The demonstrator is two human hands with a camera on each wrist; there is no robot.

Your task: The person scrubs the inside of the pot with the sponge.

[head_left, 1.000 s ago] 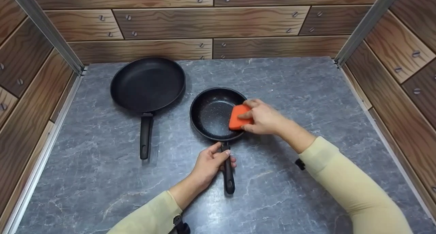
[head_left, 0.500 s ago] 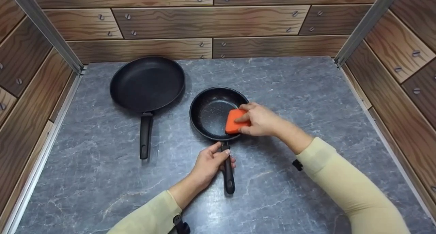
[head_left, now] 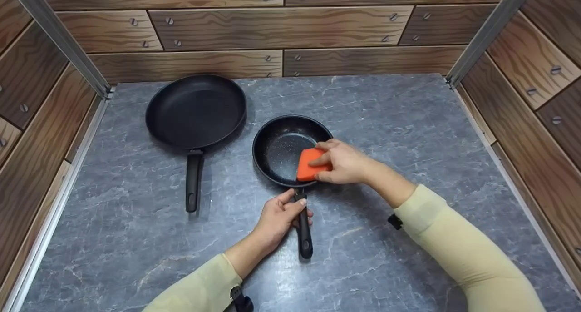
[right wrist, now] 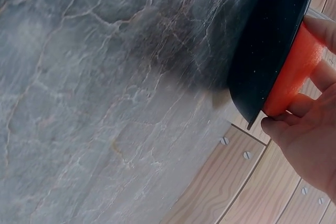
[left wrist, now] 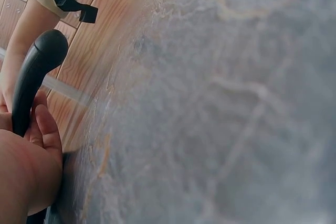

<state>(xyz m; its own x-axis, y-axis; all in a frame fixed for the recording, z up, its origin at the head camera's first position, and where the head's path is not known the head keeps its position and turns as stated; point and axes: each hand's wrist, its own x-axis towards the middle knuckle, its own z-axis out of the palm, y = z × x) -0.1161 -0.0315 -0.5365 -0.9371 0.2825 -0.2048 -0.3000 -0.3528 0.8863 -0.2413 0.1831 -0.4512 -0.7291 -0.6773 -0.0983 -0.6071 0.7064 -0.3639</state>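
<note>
A small black speckled frying pan (head_left: 277,157) sits mid-table with its handle (head_left: 305,239) toward me. My left hand (head_left: 279,219) grips that handle near the pan body, thumb on top; the left wrist view shows the fingers curled beside the black handle (left wrist: 31,77). My right hand (head_left: 347,162) holds an orange sponge (head_left: 308,166) at the pan's inner right side, close to the handle end. In the right wrist view the sponge (right wrist: 296,72) rises above the pan's rim, fingers and thumb around it. The sponge's underside is hidden.
A larger black frying pan (head_left: 197,112) lies at the back left, its handle (head_left: 194,185) pointing toward me. The grey marbled tabletop (head_left: 390,107) is bounded by wood-patterned walls (head_left: 281,28) at the back and both sides.
My right hand has slid the orange sponge left and toward me along the small pan's right side. The left hand and both pans stay in place.
</note>
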